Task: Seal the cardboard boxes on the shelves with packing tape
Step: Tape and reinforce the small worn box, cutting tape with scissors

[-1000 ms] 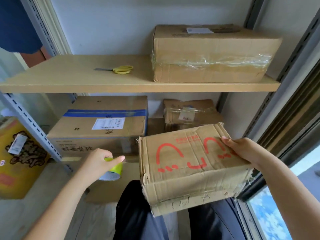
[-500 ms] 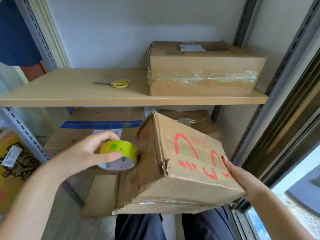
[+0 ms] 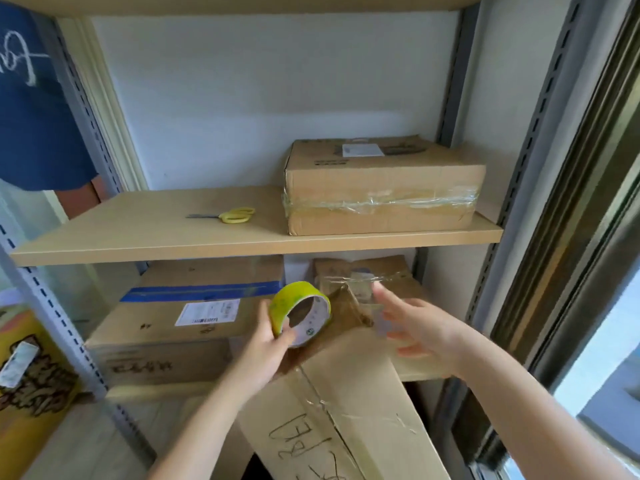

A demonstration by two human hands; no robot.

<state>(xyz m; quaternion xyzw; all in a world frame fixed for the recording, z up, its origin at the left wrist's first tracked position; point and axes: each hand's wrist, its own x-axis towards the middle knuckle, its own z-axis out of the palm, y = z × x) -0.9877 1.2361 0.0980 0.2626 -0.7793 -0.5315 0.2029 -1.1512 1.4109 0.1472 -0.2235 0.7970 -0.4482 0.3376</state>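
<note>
1. The tape roll (image 3: 300, 313), a yellow-green ring with a printed core, stands in front of the lower shelf, gripped by the left hand (image 3: 265, 348), thumb through its hole.
2. Below it a creased cardboard box (image 3: 349, 403) with handwritten marks tilts forward, its bottom cut off by the frame.
3. The right hand (image 3: 420, 329), blurred, hovers over it with fingers spread, holding nothing.
4. Three more boxes show: one film-wrapped box (image 3: 382, 188) on the wooden shelf (image 3: 138, 237), two underneath.
5. One pair of yellow scissors (image 3: 228, 215) lies there.
</note>
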